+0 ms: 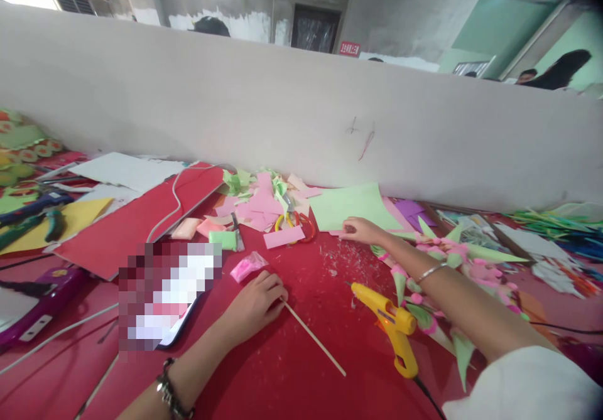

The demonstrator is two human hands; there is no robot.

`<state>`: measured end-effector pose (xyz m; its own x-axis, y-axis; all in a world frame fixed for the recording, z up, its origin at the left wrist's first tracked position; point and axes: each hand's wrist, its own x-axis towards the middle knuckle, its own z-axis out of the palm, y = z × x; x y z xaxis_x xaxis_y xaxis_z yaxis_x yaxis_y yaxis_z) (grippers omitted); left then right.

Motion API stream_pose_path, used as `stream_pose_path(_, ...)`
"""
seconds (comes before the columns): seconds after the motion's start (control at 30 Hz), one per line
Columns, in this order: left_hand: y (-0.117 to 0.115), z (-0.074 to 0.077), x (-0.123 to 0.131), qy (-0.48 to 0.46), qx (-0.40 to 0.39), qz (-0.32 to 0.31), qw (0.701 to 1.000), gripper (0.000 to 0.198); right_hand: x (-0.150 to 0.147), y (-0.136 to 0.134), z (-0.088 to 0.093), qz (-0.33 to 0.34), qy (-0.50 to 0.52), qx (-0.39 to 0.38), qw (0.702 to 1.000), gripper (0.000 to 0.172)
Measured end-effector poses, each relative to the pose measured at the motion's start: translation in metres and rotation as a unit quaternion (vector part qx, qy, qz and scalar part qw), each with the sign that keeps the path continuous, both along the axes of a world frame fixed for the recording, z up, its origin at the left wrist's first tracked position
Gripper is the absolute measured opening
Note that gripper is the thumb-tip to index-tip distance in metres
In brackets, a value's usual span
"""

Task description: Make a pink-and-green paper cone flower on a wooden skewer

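Observation:
My left hand [260,302] is closed on one end of a thin wooden stick [315,339], which slants down to the right over the red table. Just behind that hand lies a small bag of bright pink material [248,267]. My right hand [360,230] reaches to the near edge of a light green sheet [355,208]; its fingers are curled, and what they hold, if anything, is too small to tell. A yellow glue gun [390,324] lies below my right forearm. A pink paper strip [284,237] rests on red-handled scissors [308,228].
At the left are a phone [181,329], a red board [141,219], pliers [54,225] and a purple power strip [44,304]. Pink and green paper flowers [485,272] lie under my right forearm. A white partition [282,112] stands behind the table [282,376].

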<state>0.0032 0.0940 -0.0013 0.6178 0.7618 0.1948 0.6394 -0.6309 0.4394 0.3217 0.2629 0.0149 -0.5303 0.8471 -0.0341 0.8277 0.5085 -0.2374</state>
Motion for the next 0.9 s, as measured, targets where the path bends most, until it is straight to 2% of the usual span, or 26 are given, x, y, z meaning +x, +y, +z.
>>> stream_pose_path(0.43, -0.0003, 0.0017, 0.0006, 0.013, -0.01, 0.001, 1.0, 0.013, -0.0005, 0.0013, -0.004, 0.0, 0.041, -0.028, 0.999, 0.03)
stream_pose_path(0.6, 0.0003, 0.0016, 0.0008, 0.011, -0.012, 0.001, 1.0, 0.013, 0.0011, 0.0029, -0.0063, -0.003, 0.051, -0.035, 0.998, 0.037)
stream_pose_path(0.9, 0.0004, 0.0021, 0.0015, 0.008, -0.024, 0.002, 1.0, 0.013, 0.0022, 0.0045, -0.0082, -0.001, 0.022, -0.016, 1.0, 0.043)
